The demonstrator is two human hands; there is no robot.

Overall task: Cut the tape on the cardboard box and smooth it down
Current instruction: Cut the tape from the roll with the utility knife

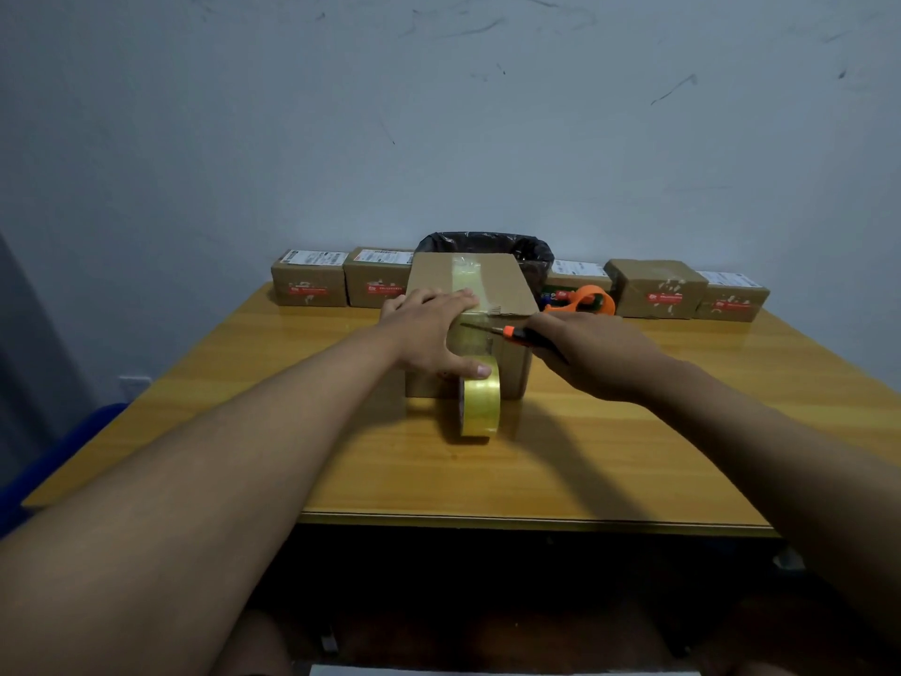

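Blade at the tape, cut not yet made.
Cardboard box [470, 285] mid-table; left hand [429, 329] flat on top, thumb on tape roll [480, 402]. Right hand [590, 353] closed around knife [507, 332], blade pointing left across the vertical tape strip [475, 341].

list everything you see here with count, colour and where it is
cardboard box: 1, brown, table centre, clear tape strip along its top
tape roll: 1, yellowish clear, on edge against the box's near side
utility knife: 1, orange and black, at the box's near top edge
small parcels: 5 visible, brown with red stickers, row along the table's far edge
scissors: 1, orange handles, right of the box
bin: 1, black liner, behind the box
table: 1, yellow wood
wall: 1, grey, scuffed
left hand: 1, flat on the box, thumb on the roll
right hand: 1, holding the knife
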